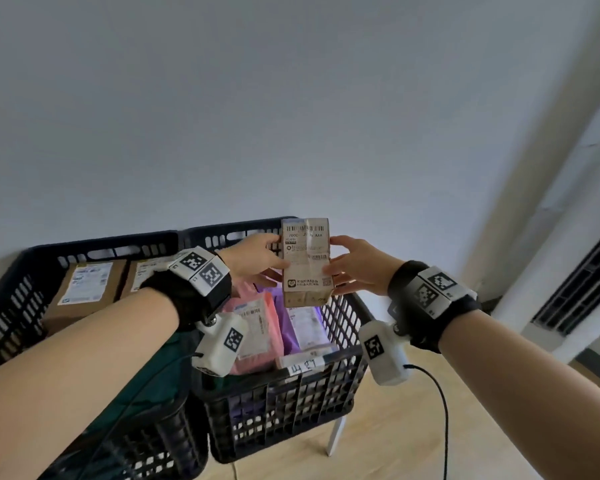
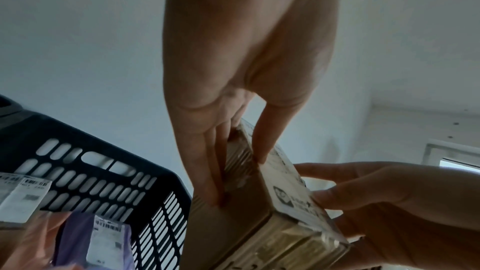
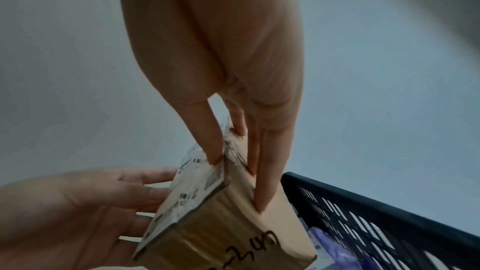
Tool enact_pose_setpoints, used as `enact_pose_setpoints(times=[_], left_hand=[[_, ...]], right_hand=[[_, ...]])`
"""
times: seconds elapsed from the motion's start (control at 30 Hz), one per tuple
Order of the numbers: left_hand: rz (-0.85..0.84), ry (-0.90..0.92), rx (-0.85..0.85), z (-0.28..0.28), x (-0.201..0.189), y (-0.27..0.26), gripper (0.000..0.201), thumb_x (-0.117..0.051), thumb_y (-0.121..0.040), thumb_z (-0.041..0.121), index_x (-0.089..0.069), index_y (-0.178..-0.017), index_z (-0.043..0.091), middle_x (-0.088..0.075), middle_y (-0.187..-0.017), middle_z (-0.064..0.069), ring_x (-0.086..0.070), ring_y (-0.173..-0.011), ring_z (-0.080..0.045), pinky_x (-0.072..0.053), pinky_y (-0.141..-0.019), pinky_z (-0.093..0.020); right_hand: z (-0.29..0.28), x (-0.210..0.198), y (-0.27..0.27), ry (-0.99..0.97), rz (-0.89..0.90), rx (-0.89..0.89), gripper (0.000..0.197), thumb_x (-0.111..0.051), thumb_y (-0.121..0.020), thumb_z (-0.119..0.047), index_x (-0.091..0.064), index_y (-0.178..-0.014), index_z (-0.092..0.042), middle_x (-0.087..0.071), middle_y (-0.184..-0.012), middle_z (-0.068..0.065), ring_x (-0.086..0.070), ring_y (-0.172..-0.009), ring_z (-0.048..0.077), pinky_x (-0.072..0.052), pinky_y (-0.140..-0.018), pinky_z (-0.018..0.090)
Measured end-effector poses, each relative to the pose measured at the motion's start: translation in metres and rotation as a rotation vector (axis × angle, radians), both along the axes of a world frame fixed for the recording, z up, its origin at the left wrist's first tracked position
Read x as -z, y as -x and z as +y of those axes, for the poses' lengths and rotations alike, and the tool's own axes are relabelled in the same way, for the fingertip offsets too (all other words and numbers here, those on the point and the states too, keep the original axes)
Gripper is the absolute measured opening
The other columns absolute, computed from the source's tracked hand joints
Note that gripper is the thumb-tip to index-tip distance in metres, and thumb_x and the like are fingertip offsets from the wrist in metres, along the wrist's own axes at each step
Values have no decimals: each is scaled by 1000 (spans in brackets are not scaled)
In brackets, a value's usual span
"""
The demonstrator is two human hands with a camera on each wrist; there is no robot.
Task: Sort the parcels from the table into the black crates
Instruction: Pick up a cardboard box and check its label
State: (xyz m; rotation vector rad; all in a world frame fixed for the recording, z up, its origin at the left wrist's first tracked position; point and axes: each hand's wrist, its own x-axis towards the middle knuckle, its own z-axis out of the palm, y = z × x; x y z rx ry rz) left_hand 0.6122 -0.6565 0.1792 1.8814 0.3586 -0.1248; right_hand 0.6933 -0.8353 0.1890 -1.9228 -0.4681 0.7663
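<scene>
I can't read the shipping label (image 1: 305,252) on the box. My forearm hides much of the left crate (image 1: 11,306); its near end runs off the frame's bottom.

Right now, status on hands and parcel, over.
Left hand and right hand both grip small cardboard box, label toward camera. Held above right black crate with soft mailers. Nothing blocking the drop.
</scene>
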Motion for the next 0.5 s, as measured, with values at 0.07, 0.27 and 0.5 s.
enact_pose_setpoints(times=[0.07, 0.27, 0.5], left_hand=[[5, 2, -43, 5, -5, -11, 37, -55, -91, -2, -52, -125, 10, -67, -112, -15, -65, -95, -33, -54, -88, -48], [44, -9, -187, 33, -9, -39, 39, -53, -91, -4, -54, -125, 14, -65, -117, -17, -60, -93, -30, -55, -86, -44], [103, 19, -273, 67, 31, -75, 45, -50, -91, -7, -54, -127, 19, -66, -113, -12, -63, -92, -24, -57, -79, -38]], right_hand=[[8, -3, -20, -3, 9, -61, 64, -55, -90, 6, -30, -145, -15, -64, -111, 14, -65, -95, 31, -57, -78, 41], [45, 3, -62, -68, 64, -138, 62, -50, -92, 8, -31, -145, -16, -60, -123, 20, -63, -95, 33, -54, -87, 46], [96, 43, -99, -30, 102, -150, 67, -48, -90, 11, -28, -147, -19, -61, -113, 13, -63, -85, 26, -54, -81, 41]])
